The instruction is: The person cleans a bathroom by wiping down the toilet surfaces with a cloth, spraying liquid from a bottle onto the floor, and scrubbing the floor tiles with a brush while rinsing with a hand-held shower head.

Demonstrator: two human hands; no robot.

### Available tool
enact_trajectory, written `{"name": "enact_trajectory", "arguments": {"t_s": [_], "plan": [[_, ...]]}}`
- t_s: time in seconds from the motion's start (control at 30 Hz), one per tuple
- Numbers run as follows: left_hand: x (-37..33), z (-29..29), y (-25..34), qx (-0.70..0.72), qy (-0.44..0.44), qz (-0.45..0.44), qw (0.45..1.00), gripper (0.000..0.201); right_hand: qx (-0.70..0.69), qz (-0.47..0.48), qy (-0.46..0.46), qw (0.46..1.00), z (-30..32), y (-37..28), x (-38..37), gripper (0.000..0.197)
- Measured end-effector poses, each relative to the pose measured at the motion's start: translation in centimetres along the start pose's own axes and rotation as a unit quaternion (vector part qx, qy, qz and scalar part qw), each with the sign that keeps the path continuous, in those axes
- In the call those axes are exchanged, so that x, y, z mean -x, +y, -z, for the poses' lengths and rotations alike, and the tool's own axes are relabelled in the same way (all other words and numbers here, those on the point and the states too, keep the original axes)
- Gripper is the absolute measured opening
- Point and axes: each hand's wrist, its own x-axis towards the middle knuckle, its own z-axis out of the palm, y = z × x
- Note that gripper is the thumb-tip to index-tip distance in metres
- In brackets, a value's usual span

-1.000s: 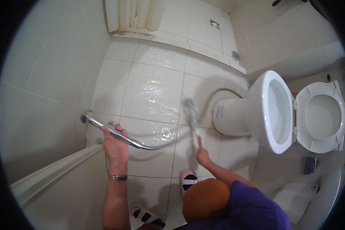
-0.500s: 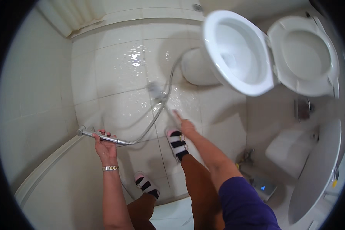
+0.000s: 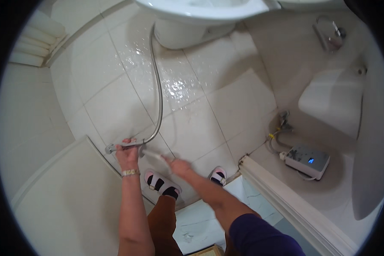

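My left hand (image 3: 127, 158), with a metal-band watch on the wrist, is closed around a chrome hand shower (image 3: 111, 148) at the lower left, beside a pale panel. From its handle a flexible metal hose (image 3: 160, 96) curves up over the wet tiles toward the toilet base. My right hand (image 3: 180, 167) grips the pale handle of a brush (image 3: 152, 154), which points left toward my left wrist. Motion smears the brush, and its head lies partly hidden close to the left hand.
A white toilet (image 3: 192, 32) stands at the top. To the right are a wall-hung white basin (image 3: 328, 100), a grey box with a lit blue display (image 3: 307, 161) and a pipe valve. A raised door sill (image 3: 294, 205) runs at lower right. My sandalled feet are on the tiles.
The view has shifted, so the toilet now sits higher and the grey box shows fully. My right hand has drawn the brush back from the floor toward my left hand.
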Motion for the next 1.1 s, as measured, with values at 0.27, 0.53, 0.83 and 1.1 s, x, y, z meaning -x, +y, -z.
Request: {"name": "enact_trajectory", "arguments": {"t_s": [0.27, 0.53, 0.83, 1.1], "plan": [[-2.5, -0.2, -13.1, 0.037, 0.008, 0.152, 0.988, 0.03, -0.272, -0.373, 0.275, 0.843, 2.1, 24.6, 10.1, 0.058], [-2.9, -1.9, -10.1, -0.05, -0.096, 0.078, 0.991, 0.034, -0.12, -0.161, 0.035, 0.979, -5.0, 9.9, 8.2, 0.058], [-2.8, 0.1, -9.5, -0.083, -0.051, 0.001, 0.995, 0.033, -0.236, -0.385, 0.329, 0.829, -8.0, 23.1, 8.5, 0.041], [-1.4, -2.7, -12.8, -0.038, -0.068, 0.07, 0.995, 0.032, -0.119, -0.234, 0.276, 0.925, -8.5, 20.4, 7.2, 0.041]]}}
